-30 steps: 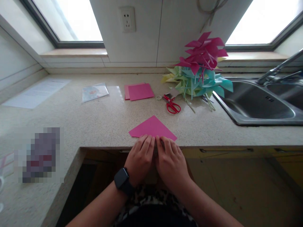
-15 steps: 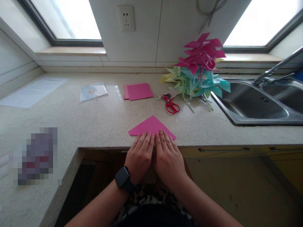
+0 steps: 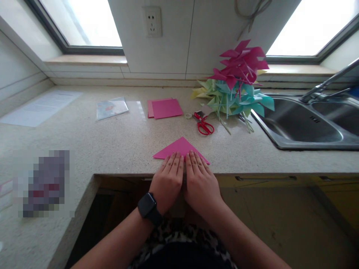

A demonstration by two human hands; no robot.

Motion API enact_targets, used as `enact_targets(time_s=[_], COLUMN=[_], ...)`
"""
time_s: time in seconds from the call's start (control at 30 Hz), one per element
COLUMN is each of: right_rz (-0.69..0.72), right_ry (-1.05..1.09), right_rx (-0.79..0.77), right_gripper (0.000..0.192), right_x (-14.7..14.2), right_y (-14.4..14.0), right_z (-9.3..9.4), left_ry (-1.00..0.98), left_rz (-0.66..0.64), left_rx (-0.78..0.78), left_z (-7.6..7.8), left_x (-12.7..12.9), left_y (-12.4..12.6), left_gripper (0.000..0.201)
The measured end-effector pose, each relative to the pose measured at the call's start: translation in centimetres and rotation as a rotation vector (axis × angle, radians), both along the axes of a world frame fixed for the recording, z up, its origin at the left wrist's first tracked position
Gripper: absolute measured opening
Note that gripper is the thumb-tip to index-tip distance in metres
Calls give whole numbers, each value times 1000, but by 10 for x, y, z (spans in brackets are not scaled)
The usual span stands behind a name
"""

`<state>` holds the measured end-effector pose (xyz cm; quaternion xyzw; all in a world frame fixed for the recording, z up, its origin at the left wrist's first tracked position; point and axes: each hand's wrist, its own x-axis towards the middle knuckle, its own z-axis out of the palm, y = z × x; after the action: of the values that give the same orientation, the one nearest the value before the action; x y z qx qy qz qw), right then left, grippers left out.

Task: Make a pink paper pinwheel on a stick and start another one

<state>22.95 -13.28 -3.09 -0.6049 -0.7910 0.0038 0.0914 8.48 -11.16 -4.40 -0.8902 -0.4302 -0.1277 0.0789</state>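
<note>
A pink sheet of paper (image 3: 181,146), folded into a triangle, lies on the counter near its front edge with its point facing away from me. My left hand (image 3: 168,179) presses flat on the near-left part of the fold, fingers stretched out. Beside it, my right hand (image 3: 201,181) lies flat on the near-right part, its fingers also straight. The fingertips of both hands almost meet at the middle and cover part of the paper's near edge. On my left wrist is a black watch (image 3: 147,205).
Pink paper squares (image 3: 167,108), a small tape roll (image 3: 188,116) and red-handled scissors (image 3: 205,127) lie beyond the triangle. Paper pinwheels (image 3: 238,82) are piled at the back right, beside a steel sink (image 3: 294,116). A clear packet (image 3: 112,108) and a printed sheet (image 3: 42,106) lie left.
Both hands have slid slightly forward on the folded paper, their fingers still flat. The whole view has shifted a little; the other things stay put.
</note>
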Motion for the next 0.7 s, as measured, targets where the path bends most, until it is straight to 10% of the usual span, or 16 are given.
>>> enact_targets(time_s=[0.7], right_rz=[52], right_ry=[21], right_rx=[-112], right_gripper=[91], right_x=[6], right_y=[20], right_z=[11], left_ry=[95], left_rz=[-16], left_rx=[-106], left_z=[15], left_x=[5], left_y=[16], left_gripper=[58])
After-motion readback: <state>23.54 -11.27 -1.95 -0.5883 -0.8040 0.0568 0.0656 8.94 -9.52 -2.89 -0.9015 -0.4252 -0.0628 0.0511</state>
